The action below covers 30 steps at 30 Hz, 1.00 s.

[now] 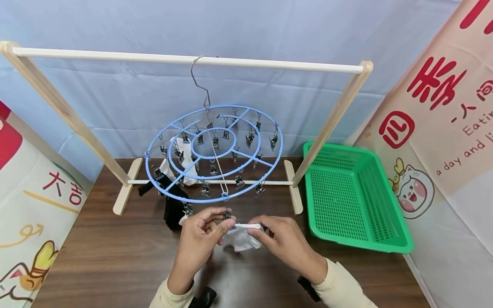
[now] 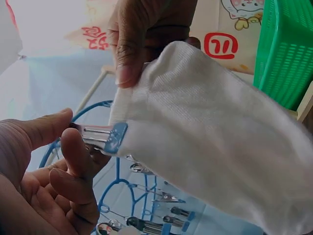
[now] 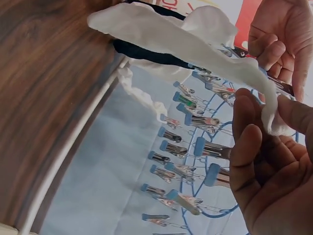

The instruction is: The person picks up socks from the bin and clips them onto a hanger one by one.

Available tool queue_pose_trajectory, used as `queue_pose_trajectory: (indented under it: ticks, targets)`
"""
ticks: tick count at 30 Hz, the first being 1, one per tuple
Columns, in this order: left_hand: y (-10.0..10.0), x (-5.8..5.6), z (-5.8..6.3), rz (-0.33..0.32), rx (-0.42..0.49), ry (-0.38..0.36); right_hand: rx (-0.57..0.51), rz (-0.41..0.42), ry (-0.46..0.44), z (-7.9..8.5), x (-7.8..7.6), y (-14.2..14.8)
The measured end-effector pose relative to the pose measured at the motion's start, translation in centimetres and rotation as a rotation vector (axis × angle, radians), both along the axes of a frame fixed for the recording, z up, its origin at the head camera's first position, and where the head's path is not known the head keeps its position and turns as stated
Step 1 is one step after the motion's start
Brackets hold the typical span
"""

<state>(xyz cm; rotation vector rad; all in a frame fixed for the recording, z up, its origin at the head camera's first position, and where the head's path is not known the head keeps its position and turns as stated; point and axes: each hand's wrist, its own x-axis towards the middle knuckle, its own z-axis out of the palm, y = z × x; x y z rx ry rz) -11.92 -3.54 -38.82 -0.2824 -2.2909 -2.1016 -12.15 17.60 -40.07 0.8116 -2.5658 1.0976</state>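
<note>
A white sock (image 1: 244,242) hangs between the two hands, below the front edge of the round blue clip hanger (image 1: 204,201). The left hand (image 1: 200,235) pinches the handles of a metal clip (image 2: 100,137) between thumb and fingers. That clip's blue tip lies at one corner of the sock's cuff in the left wrist view. With thumb and fingers, the right hand (image 1: 283,237) grips the other side of the cuff. Its fingers partly cover the cloth in the right wrist view.
From the white rod (image 1: 115,54) of a wooden stand hangs the hanger. A white sock (image 1: 186,158) and a black sock (image 1: 173,209) hang at its left side, among several dangling clips. A green basket (image 1: 339,192) stands at the right on the brown table (image 1: 100,252).
</note>
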Motion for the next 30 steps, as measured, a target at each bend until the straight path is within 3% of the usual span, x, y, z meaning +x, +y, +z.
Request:
queue_pose_trajectory:
  ticks: [11,21,27,30]
  targets:
    - [-0.2,-0.4,-0.8,0.045,-0.074,0.073,-0.171,-0.025,-0.057,-2.3,-0.3,-0.1]
    - [-1.0,-0.1,-3.1,0.107,-0.045,0.165,-0.243,-0.054,-0.095,-3.9,-0.5,0.3]
    - [-2.3,0.9,-4.6,0.122,-0.067,0.254,-0.318,-0.041,-0.159,-4.9,0.1,0.2]
    - [-3.0,1.3,-5.4,0.104,-0.075,0.342,-0.343,-0.049,-0.187,-5.4,0.5,0.3]
